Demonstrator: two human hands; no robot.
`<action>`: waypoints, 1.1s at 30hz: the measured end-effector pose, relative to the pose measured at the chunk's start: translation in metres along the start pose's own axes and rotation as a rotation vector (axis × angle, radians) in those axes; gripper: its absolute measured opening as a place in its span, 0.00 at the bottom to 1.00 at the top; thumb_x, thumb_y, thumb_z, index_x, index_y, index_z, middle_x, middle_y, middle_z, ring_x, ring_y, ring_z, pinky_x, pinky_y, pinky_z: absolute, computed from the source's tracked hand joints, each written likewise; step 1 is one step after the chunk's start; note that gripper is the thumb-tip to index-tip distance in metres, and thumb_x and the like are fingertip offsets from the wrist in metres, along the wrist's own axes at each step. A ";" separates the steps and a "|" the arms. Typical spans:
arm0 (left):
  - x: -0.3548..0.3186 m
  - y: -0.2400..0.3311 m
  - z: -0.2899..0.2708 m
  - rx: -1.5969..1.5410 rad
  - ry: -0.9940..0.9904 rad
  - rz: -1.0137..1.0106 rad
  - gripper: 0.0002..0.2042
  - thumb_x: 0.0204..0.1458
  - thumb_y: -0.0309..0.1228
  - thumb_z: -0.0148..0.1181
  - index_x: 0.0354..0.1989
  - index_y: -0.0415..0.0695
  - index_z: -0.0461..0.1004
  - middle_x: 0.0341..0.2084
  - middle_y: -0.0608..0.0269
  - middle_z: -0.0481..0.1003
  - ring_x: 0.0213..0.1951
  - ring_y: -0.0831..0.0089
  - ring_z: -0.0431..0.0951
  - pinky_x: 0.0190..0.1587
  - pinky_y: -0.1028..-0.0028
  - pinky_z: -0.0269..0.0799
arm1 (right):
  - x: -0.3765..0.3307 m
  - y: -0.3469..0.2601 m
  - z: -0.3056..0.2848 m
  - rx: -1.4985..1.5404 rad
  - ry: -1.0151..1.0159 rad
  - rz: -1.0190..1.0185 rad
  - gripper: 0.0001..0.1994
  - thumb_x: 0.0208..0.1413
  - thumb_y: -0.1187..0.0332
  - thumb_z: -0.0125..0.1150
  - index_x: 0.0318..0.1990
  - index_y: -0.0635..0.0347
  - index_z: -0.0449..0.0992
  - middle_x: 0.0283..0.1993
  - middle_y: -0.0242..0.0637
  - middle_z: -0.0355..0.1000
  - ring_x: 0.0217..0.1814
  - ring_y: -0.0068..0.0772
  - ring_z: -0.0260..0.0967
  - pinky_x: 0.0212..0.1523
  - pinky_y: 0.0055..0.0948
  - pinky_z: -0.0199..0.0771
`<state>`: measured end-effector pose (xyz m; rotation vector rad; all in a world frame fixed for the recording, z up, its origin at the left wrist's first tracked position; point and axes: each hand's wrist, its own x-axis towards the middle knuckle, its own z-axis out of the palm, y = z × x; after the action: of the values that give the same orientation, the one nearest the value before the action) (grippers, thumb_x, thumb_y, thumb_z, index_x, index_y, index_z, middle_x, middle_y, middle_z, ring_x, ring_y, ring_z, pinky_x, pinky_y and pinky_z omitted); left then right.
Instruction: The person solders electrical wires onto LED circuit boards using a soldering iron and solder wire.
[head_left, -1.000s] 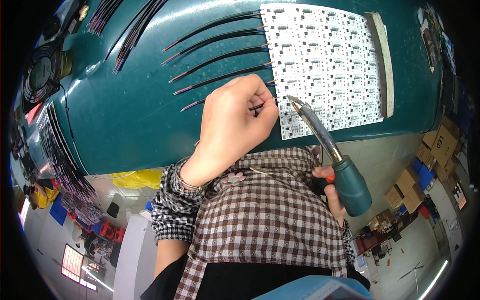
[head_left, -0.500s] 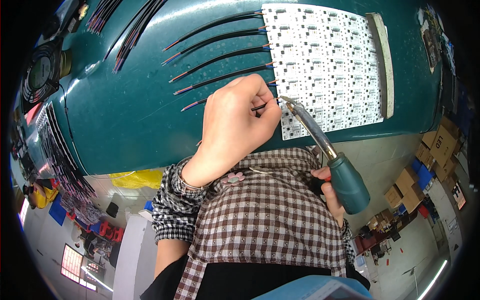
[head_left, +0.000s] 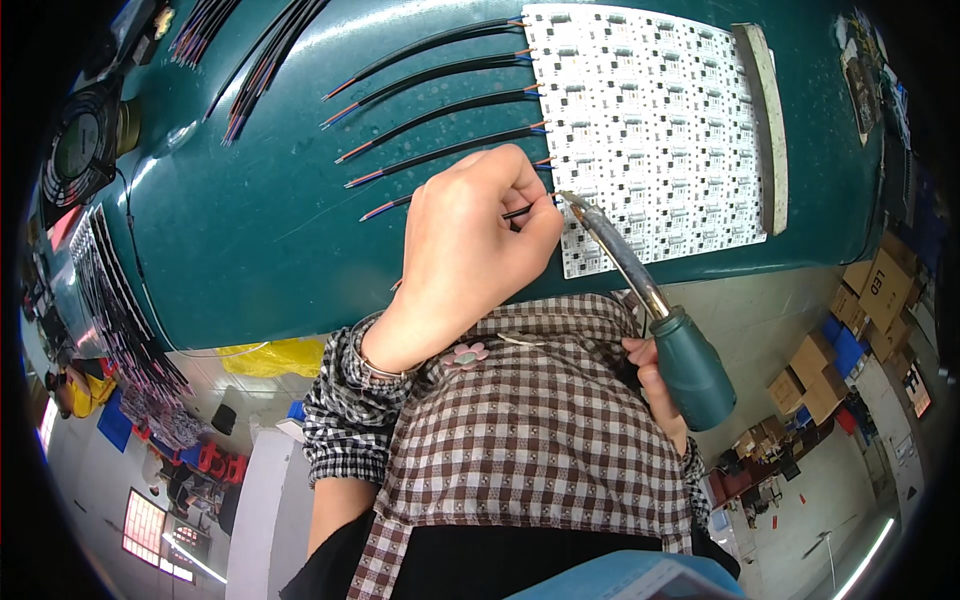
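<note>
My left hand [head_left: 472,225] is closed in a pinch on a thin black cable [head_left: 517,212], its bared end at the left edge of a white circuit board panel [head_left: 650,130]. In my right hand [head_left: 656,388] is a soldering iron [head_left: 692,365] with a dark green handle and a bent metal shaft. The iron's tip rests at or just over the panel's edge, close to the cable end; contact is hard to tell. Above my left hand, several black cables [head_left: 440,100] with red and blue wire ends run leftward from the panel's edge.
A pale metal bar [head_left: 762,130] lies along the panel's right side on the green table [head_left: 240,260]. Bundles of cables [head_left: 265,65] lie at the far left. A black fan [head_left: 80,150] stands at the left rim, near more hanging cables [head_left: 125,310]. Cardboard boxes [head_left: 880,290] are stacked at right.
The soldering iron has shifted very slightly left, its tip now nearer the cable end. My left hand keeps its pinch on the cable in almost the same place.
</note>
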<state>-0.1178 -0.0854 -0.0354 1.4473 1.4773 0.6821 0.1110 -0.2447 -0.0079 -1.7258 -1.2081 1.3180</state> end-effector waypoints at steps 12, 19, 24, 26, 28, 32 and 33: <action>0.003 0.001 -0.003 -0.001 0.009 -0.006 0.05 0.40 0.23 0.63 0.22 0.39 0.71 0.18 0.58 0.73 0.20 0.64 0.76 0.23 0.70 0.70 | 0.019 -0.025 0.005 0.282 -0.003 -0.005 0.23 0.55 0.62 0.66 0.50 0.73 0.70 0.44 0.51 0.75 0.46 0.42 0.76 0.48 0.37 0.79; 0.008 0.006 -0.058 0.255 0.132 0.368 0.08 0.46 0.26 0.64 0.35 0.42 0.75 0.31 0.56 0.75 0.39 0.55 0.77 0.40 0.64 0.72 | 0.021 -0.013 0.011 0.315 0.180 -0.105 0.28 0.60 0.58 0.58 0.57 0.78 0.64 0.42 0.47 0.71 0.41 0.43 0.75 0.40 0.35 0.81; 0.083 -0.011 -0.130 0.580 0.409 0.369 0.06 0.47 0.25 0.61 0.34 0.41 0.76 0.32 0.54 0.76 0.39 0.54 0.77 0.40 0.63 0.72 | 0.033 -0.012 0.006 0.315 0.098 -0.077 0.28 0.60 0.58 0.57 0.59 0.74 0.63 0.43 0.46 0.70 0.43 0.42 0.74 0.41 0.35 0.81; 0.097 -0.028 -0.130 0.598 0.355 0.315 0.05 0.47 0.26 0.61 0.33 0.40 0.76 0.31 0.54 0.75 0.37 0.54 0.76 0.39 0.62 0.72 | 0.034 -0.015 0.009 0.312 0.101 -0.116 0.28 0.61 0.58 0.56 0.60 0.74 0.63 0.43 0.45 0.70 0.43 0.42 0.74 0.42 0.36 0.81; 0.094 -0.033 -0.123 0.591 0.331 0.276 0.05 0.47 0.27 0.62 0.30 0.40 0.75 0.29 0.55 0.74 0.35 0.53 0.75 0.37 0.60 0.71 | 0.032 -0.014 0.009 0.308 0.114 -0.144 0.28 0.61 0.58 0.56 0.60 0.73 0.63 0.43 0.45 0.70 0.43 0.41 0.74 0.43 0.36 0.80; 0.105 -0.023 -0.116 0.617 0.344 0.352 0.06 0.47 0.30 0.63 0.31 0.42 0.76 0.30 0.55 0.74 0.38 0.54 0.75 0.40 0.59 0.71 | 0.029 -0.015 0.010 0.312 0.142 -0.085 0.28 0.61 0.58 0.56 0.59 0.73 0.63 0.44 0.45 0.70 0.43 0.39 0.74 0.43 0.36 0.80; 0.113 -0.026 -0.114 0.610 0.345 0.347 0.06 0.47 0.30 0.63 0.31 0.42 0.76 0.30 0.55 0.74 0.38 0.54 0.75 0.40 0.59 0.71 | 0.030 -0.017 0.010 0.310 0.144 -0.048 0.28 0.61 0.58 0.56 0.59 0.74 0.63 0.44 0.46 0.70 0.43 0.39 0.74 0.42 0.35 0.81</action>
<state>-0.2166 0.0440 -0.0365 2.1730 1.8165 0.7518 0.0984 -0.2108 -0.0063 -1.5310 -0.9054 1.2546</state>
